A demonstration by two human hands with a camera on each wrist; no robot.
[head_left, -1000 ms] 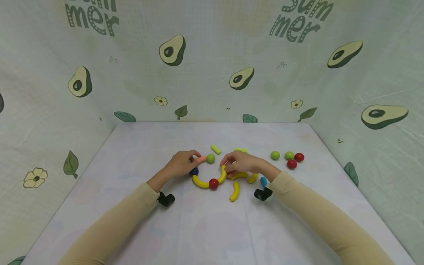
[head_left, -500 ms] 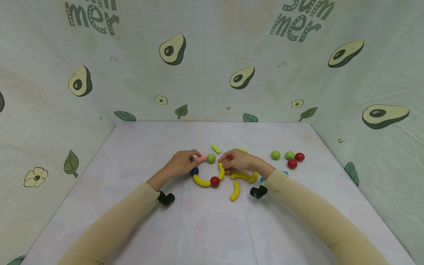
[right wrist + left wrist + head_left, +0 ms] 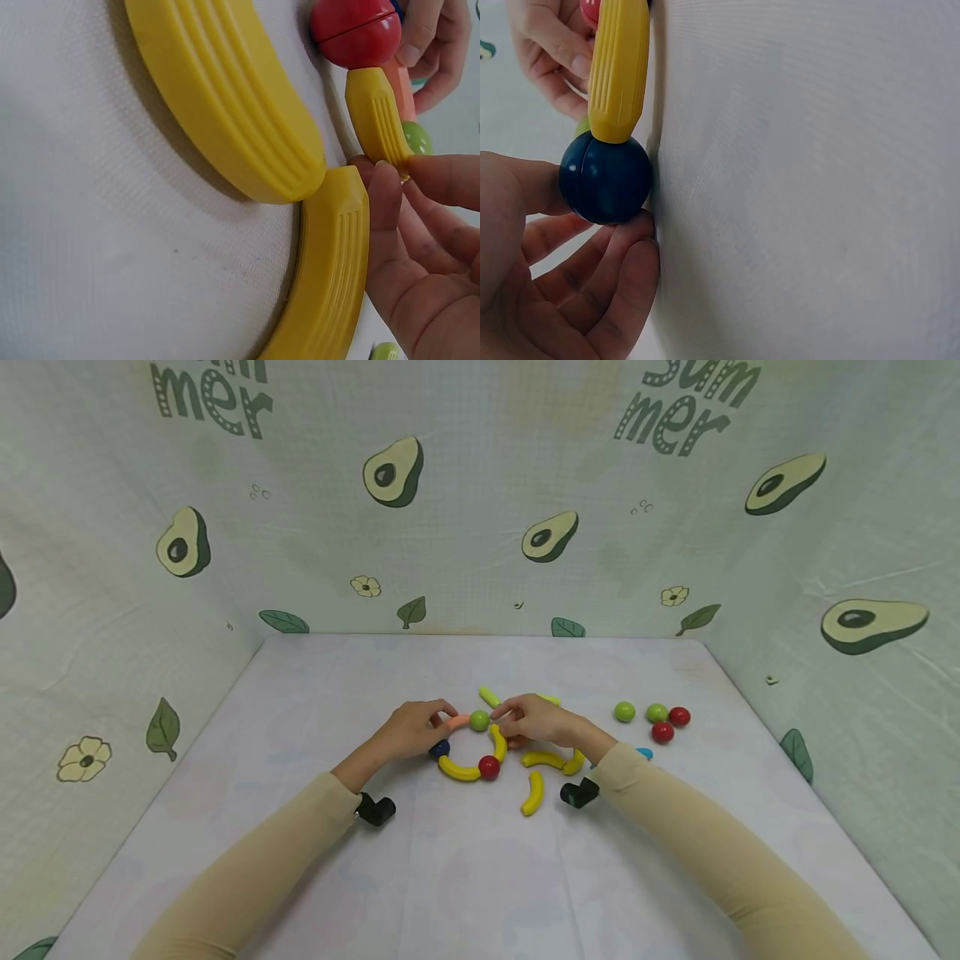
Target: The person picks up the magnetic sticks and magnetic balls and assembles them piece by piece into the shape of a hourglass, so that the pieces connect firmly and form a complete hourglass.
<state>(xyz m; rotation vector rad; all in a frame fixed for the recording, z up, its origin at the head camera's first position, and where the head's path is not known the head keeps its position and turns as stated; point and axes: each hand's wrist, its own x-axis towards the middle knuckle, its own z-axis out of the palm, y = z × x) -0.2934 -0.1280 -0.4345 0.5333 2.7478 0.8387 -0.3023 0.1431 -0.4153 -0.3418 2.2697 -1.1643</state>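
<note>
A ring of toy magnetic pieces lies on the table in front of me. My left hand point(image 3: 407, 729) pinches its orange curved rod point(image 3: 457, 722), with fingers close beside the dark blue ball point(image 3: 606, 180). From that ball a yellow curved rod point(image 3: 458, 771) runs to a red ball point(image 3: 489, 767). A second yellow curved rod point(image 3: 377, 116) rises from the red ball, and my right hand point(image 3: 540, 722) pinches its far end between thumb and fingers. That end sits close to the green ball point(image 3: 479, 721), which adjoins the orange rod.
Loose yellow curved rods point(image 3: 532, 793) lie right of the ring. Light green rods point(image 3: 489, 697) lie behind it. Green balls point(image 3: 624, 712) and red balls point(image 3: 662, 732) sit farther right. A blue piece point(image 3: 644, 752) shows beside the right sleeve. A patterned cloth point(image 3: 465, 527) backs the table.
My right hand has moved slightly left and away from me, swinging the yellow curved rod's end toward the green ball. The red ball has shifted slightly; my left hand stays nearly still.
</note>
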